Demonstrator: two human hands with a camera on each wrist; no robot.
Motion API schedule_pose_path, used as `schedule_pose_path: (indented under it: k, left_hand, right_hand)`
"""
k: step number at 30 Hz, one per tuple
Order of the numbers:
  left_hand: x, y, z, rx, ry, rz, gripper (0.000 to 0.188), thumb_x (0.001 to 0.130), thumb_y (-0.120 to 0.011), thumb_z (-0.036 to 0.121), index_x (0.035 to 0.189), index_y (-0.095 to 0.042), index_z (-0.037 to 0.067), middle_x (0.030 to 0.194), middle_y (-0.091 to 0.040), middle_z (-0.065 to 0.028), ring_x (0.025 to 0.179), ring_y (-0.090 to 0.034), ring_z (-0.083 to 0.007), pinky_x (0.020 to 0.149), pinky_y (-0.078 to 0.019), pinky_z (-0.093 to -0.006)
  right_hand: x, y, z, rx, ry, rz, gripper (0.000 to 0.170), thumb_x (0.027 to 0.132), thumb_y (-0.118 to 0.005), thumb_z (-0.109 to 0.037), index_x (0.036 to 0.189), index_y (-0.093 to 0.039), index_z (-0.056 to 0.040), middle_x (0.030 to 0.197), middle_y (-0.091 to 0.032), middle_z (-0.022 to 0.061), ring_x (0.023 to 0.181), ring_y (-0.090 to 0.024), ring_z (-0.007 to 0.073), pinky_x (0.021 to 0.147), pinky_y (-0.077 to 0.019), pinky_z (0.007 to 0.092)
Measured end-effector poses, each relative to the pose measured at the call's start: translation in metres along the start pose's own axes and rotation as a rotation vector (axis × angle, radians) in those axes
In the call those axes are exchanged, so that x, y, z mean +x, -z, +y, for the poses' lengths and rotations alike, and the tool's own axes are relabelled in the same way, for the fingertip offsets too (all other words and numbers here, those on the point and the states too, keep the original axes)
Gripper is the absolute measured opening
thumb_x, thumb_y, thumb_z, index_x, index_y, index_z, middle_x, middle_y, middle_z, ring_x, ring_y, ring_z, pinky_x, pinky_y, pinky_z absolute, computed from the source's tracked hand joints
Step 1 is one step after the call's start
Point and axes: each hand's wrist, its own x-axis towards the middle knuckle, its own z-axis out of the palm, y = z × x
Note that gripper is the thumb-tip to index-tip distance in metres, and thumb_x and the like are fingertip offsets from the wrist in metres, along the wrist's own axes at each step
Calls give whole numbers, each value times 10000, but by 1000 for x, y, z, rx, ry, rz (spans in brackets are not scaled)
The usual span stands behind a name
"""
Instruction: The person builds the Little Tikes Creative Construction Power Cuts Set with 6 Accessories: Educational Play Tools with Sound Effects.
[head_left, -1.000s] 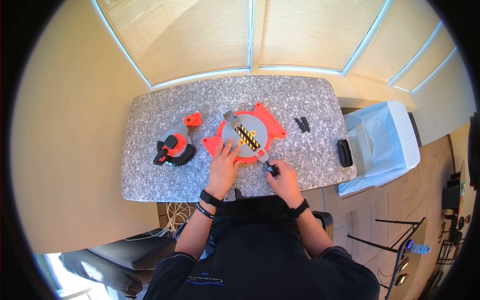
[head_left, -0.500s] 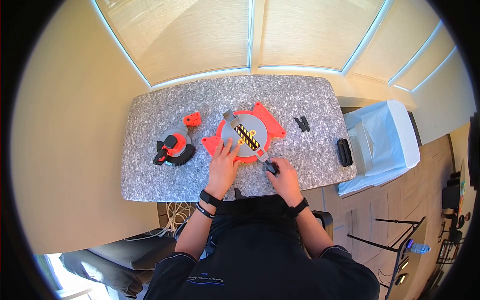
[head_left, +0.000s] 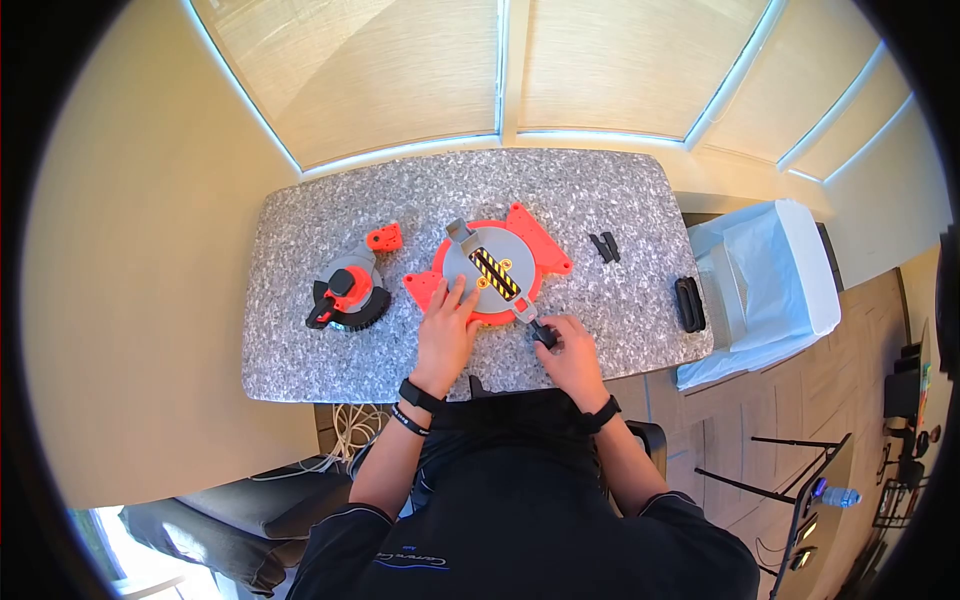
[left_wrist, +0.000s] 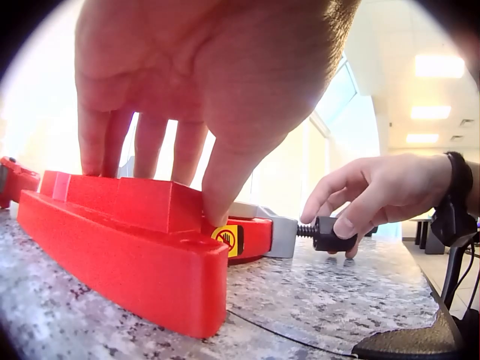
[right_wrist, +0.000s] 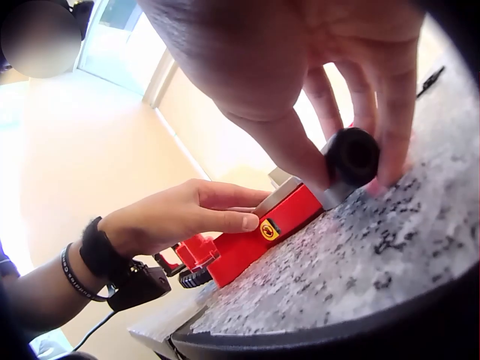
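A toy-like mitre saw base (head_left: 535, 243) in red lies on the speckled table, with a grey round turntable (head_left: 458, 268) bearing a black-and-yellow striped slot. The fingers of my left hand (head_left: 446, 335) spread over the base's near left side and press down on it. At the front arm of the turntable, my right hand (head_left: 573, 362) pinches a black knob (left_wrist: 334, 234) between thumb and fingers. In the left wrist view a stretch of threaded screw (left_wrist: 305, 231) shows between the knob and the grey arm. The right wrist view shows the knob's round end (right_wrist: 355, 157).
Left of the base lies a grey, red and black saw head (head_left: 350, 290). To the right are small black clips (head_left: 605, 248) and a black oblong case (head_left: 689, 305) near the table edge. A bin with a white liner (head_left: 765, 290) stands beside the table (head_left: 330, 210).
My right fingers have shifted slightly around the knob, which sits a little differently in line with the arm. The left hand and the base have stayed put.
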Motion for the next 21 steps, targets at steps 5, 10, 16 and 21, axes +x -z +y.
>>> schedule_pose_path:
  k: [5,10,16,21]
  left_hand:
    - [0,1,1,1,0,5,556,838,-796,121,1374,-650,87,1533,-524,-162,1413,-483,-407,1103,-488,-460]
    - [0,0,1,6,1,-1,555,843,-791,122,1378,-647,90,1538,-519,-162,1417,-478,-410,1100,-490,-465]
    - [0,-2,0,3,-1,-1,557,844,-788,119,1382,-644,94,1539,-517,-163,1414,-480,-416,1099,-491,-470]
    - [0,0,2,-2,0,-2,555,844,-788,118,1380,-646,91,1536,-520,-166,1412,-482,-418,1102,-488,-469]
  right_hand:
    - [0,0,0,-31,-34,-13,369,819,-802,-52,1163,-668,-34,1109,-657,140,904,-705,276,762,-595,354]
    - [-1,-1,1,-15,6,34,354,837,-781,-59,1168,-659,-29,1016,-637,154,845,-686,302,735,-574,385]
    - [-2,-1,5,-60,-19,45,272,889,-745,-83,1142,-666,-18,978,-716,174,835,-711,304,748,-573,404]
    - [-2,-3,6,16,-68,59,246,915,-734,-98,1133,-664,-4,957,-728,184,820,-721,309,733,-577,393]
